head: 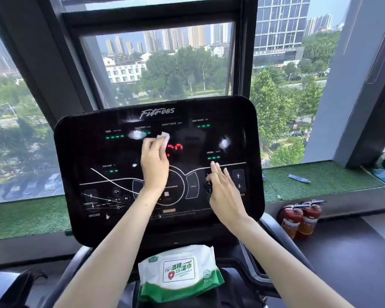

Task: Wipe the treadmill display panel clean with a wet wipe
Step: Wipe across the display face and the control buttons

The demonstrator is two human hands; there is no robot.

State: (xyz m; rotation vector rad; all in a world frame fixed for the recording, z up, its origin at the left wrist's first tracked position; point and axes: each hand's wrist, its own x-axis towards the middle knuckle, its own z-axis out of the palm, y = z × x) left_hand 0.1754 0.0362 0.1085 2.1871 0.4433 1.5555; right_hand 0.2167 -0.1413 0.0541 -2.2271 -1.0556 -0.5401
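Left hand (155, 161) gripping wipe (164, 138): sweep panel (80, 147) in overlapping strokes while right hand (223, 192), fingers straight, braces near its right edge.

Black display panel (80, 152), white wipe (163, 138), green-and-white pack (178, 274).

A gym high up in a city building.
A treadmill display panel (231, 138) marked Fitness, with calorie, heart-rate and speed readouts, faces tall windows (165, 63) over towers and treetops; a green turf ledge (333, 185) and two red fire extinguishers (300, 218) lie beside it.
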